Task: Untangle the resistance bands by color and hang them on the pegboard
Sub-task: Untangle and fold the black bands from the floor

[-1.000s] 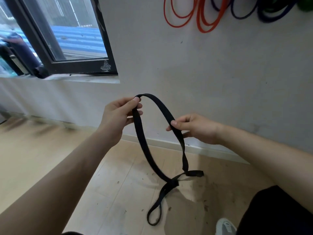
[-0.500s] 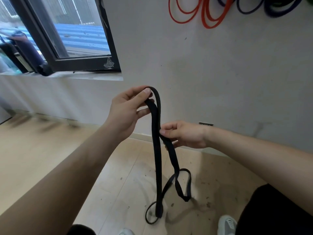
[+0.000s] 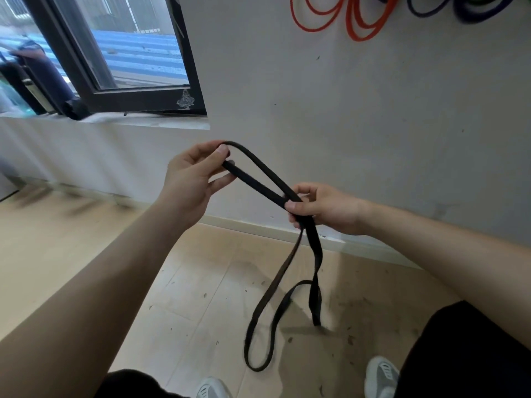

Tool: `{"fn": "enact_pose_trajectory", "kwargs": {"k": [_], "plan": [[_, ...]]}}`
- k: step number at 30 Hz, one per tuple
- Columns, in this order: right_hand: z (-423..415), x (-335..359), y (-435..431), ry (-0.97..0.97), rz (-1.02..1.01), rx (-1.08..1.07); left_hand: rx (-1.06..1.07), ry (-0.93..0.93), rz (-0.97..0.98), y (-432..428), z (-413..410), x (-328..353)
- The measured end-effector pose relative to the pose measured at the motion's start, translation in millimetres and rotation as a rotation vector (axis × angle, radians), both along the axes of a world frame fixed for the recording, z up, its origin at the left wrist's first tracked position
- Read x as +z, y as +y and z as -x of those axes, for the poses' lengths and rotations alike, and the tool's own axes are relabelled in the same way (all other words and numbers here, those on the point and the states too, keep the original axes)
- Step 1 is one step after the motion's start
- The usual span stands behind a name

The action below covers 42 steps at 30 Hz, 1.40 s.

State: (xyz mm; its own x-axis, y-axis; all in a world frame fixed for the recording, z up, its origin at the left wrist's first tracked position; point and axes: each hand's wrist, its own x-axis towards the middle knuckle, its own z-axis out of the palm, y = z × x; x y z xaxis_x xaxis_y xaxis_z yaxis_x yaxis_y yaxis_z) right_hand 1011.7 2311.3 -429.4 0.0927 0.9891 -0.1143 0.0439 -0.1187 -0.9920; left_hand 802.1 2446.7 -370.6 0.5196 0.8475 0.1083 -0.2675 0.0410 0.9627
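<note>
I hold a flat black resistance band (image 3: 260,183) in front of me with both hands. My left hand (image 3: 192,176) pinches the band's upper loop end between thumb and fingers. My right hand (image 3: 321,206) grips both strands lower down, where they cross. Below my right hand the band hangs in a long twisted loop toward the floor. Orange bands (image 3: 356,18) and dark purple bands (image 3: 471,10) hang on the wall at the top right; their hooks are out of view.
A grey wall (image 3: 359,110) faces me, with a white baseboard (image 3: 258,228) above a light wooden floor (image 3: 186,297). A black-framed window (image 3: 138,93) stands open at the upper left over a pale sill. My grey shoes (image 3: 380,377) show at the bottom.
My right hand moved right and closed round both strands, stretching the upper loop into a slant. The knotted tangle below has loosened into a longer hanging loop. The view tilted slightly.
</note>
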Motion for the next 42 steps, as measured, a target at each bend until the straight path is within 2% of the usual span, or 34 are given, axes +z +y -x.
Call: {"fn": "enact_pose_trajectory", "kwargs": {"k": [4,8,10,13,16,23,26,33,38,42], "plan": [[-4.2,8.7,-4.0,-0.242,-0.129,-0.106,0.032,0.11,0.029,13.6,8.7,-14.1],[-7.7,16.2,-7.9,-0.414,-0.15,-0.135,-0.047,0.208,0.033,19.6,13.8,-20.8],[-12.7,18.4,-10.2,-0.44,-0.134,-0.143,-0.142,0.369,-0.061,21.1,18.0,-23.4],[-19.2,19.4,-14.7,-0.497,-0.119,-0.153,-0.344,0.73,-0.296,17.8,23.4,-28.4],[-19.5,18.7,-15.6,-0.577,-0.12,-0.126,-0.47,0.855,-0.441,4.8,16.5,-31.2],[-9.8,21.3,-15.5,-0.683,-0.149,-0.082,-0.5,0.803,-0.677,-30.7,-26.1,-43.4],[-7.4,23.1,-16.4,-0.683,-0.153,-0.07,-0.416,0.761,-0.723,-28.9,-34.1,-49.9],[-5.1,26.1,-21.8,-0.604,-0.139,-0.049,-0.503,0.652,-0.701,-36.6,-34.6,-34.5],[-7.4,16.1,-19.5,-0.537,-0.037,0.02,-0.453,0.546,-0.711,-37.6,-32.4,-14.2],[-11.5,4.1,-19.1,-0.447,0.075,0.068,-0.315,0.413,-0.649,-20.8,-18.8,-2.9]]}}
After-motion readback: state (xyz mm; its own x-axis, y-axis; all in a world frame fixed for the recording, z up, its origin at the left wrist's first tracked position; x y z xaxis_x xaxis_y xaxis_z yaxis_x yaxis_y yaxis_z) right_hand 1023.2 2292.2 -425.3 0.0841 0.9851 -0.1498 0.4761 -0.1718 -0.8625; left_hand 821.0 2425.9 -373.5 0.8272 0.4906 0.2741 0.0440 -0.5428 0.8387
